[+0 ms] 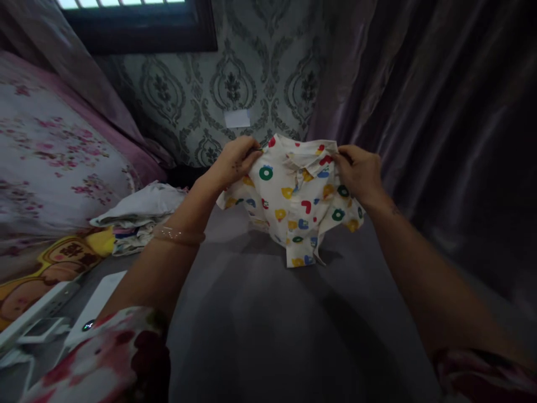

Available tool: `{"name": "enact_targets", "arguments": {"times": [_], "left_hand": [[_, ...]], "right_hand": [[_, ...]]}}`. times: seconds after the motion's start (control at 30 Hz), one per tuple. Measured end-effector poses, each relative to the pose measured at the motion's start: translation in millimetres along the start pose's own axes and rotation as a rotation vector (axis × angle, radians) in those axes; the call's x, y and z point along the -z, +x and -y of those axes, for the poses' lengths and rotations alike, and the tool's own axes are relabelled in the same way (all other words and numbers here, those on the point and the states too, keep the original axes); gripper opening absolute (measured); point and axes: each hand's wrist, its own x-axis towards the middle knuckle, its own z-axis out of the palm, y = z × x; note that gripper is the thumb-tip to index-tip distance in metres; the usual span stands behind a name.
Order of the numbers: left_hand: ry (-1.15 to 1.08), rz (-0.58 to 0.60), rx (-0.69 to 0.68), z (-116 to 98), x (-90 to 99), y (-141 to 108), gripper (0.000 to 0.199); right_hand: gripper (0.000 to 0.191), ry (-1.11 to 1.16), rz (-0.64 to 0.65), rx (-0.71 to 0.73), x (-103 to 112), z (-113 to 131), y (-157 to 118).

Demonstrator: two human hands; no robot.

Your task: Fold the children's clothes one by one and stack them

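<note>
A small white short-sleeved shirt (279, 193) with colourful printed shapes hangs between my two hands, its collar at the top and its front facing me. My left hand (240, 159) pinches the shirt at the shoulder on the left. At the other shoulder, close to the collar, my right hand (358, 170) is closed on the fabric. The lower hem droops to the grey bed sheet (260, 324), with the front edges hanging loosely. Fingertips of both hands are partly hidden by the cloth.
Folded clothes (145, 210) lie in a pile on the left, beside a yellow cartoon cushion (71, 260). Nearer are a white power strip (39, 310) and a white device with a lit display (96, 308). Dark curtains (423, 112) hang at right; a patterned wall (176, 95) stands behind.
</note>
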Motion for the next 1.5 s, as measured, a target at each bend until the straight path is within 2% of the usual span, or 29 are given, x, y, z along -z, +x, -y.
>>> {"name": "enact_targets", "arguments": {"times": [0.1, 0.2, 0.27, 0.37, 0.43, 0.53, 0.6, 0.7, 0.77, 0.83, 0.9, 1.0, 1.1, 1.17, 1.27, 1.33, 1.43, 1.5], "left_hand": [[0.049, -0.150, -0.084, -5.3, 8.0, 14.4, 0.018], [-0.018, -0.260, -0.028, -11.8, 13.7, 10.7, 0.016], [-0.143, -0.250, 0.067, -17.5, 24.0, 1.0, 0.017], [-0.418, -0.142, 0.191, -27.8, 45.5, -14.4, 0.021], [-0.554, -0.087, 0.226, -33.5, 53.3, -17.3, 0.022], [-0.466, 0.029, 0.257, -36.1, 45.3, -8.3, 0.014], [-0.418, -0.003, 0.263, -33.3, 32.9, -0.8, 0.016], [-0.478, -0.102, 0.270, -25.5, 19.2, 1.6, 0.016], [-0.519, -0.068, 0.292, -21.2, 15.0, -1.1, 0.016], [-0.521, -0.013, 0.325, -19.7, 12.0, -3.0, 0.016], [-0.577, -0.006, 0.335, -21.5, 8.8, -2.3, 0.017], [-0.750, -0.045, 0.303, -26.5, 3.9, 2.8, 0.025], [-0.621, 0.004, 0.309, -27.8, -0.2, 9.0, 0.024], [-0.551, 0.049, 0.290, -26.6, -2.5, 11.7, 0.024], [-0.603, 0.015, 0.214, -24.9, -4.6, 13.1, 0.028], [-0.575, -0.026, 0.186, -25.3, -4.7, 13.6, 0.025], [-0.575, 0.003, 0.134, -27.9, -4.2, 15.8, 0.024], [-0.606, -0.004, 0.094, -29.0, -4.6, 19.6, 0.026]], "right_hand": [[0.022, -0.032, -0.028, 0.027, 3.7, 18.7, 15.6], [0.021, 0.043, -0.003, -0.014, 12.2, 34.7, 14.8], [0.022, 0.174, 0.110, -0.098, 25.3, 41.6, 9.9], [0.032, 0.468, 0.359, -0.233, 48.3, 44.3, 5.6], [0.038, 0.623, 0.416, -0.266, 55.9, 43.2, 8.6], [0.034, 0.516, 0.397, -0.235, 51.6, 43.6, 18.1], [0.029, 0.412, 0.406, -0.191, 46.2, 45.8, 22.0], [0.030, 0.524, 0.455, -0.185, 46.0, 47.2, 21.3], [0.030, 0.552, 0.464, -0.202, 49.0, 45.7, 19.2], [0.029, 0.463, 0.441, -0.200, 51.1, 43.4, 17.9], [0.028, 0.398, 0.440, -0.191, 51.7, 41.4, 17.6], [0.030, 0.444, 0.423, -0.198, 52.6, 38.8, 19.7], [0.028, 0.343, 0.363, -0.195, 56.2, 35.5, 23.9], [0.028, 0.344, 0.368, -0.211, 60.2, 33.3, 26.5], [0.034, 0.517, 0.420, -0.252, 65.8, 31.0, 29.3], [0.033, 0.511, 0.426, -0.220, 68.1, 29.8, 30.8], [0.028, 0.490, 0.409, -0.139, 69.0, 26.9, 32.8], [0.026, 0.514, 0.372, -0.142, 68.6, 24.1, 34.9]]}}
